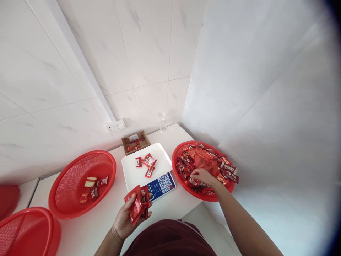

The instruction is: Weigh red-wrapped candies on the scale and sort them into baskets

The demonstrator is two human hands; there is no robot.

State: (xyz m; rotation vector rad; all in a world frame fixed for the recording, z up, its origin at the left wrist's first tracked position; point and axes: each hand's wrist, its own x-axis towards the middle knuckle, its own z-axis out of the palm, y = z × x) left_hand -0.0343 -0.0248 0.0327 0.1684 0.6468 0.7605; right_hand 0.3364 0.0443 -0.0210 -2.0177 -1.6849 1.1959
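Note:
My left hand (127, 218) is closed around a bunch of red snack packets (137, 205), held just in front of the scale's keypad. My right hand (203, 176) reaches into the red basket (178, 152) on the right, which is heaped with red wrapped snacks (205, 161); its fingers curl down among them, and what they hold is hidden. A white scale (130, 176) stands between the baskets with three red packets (147, 163) on its platform.
A red basket (66, 209) on the left holds several packets (92, 188). Another red basket (29, 231) sits at the near left corner. A small cardboard box (135, 142), a clear bottle (163, 124) and a wall socket (115, 125) are at the back.

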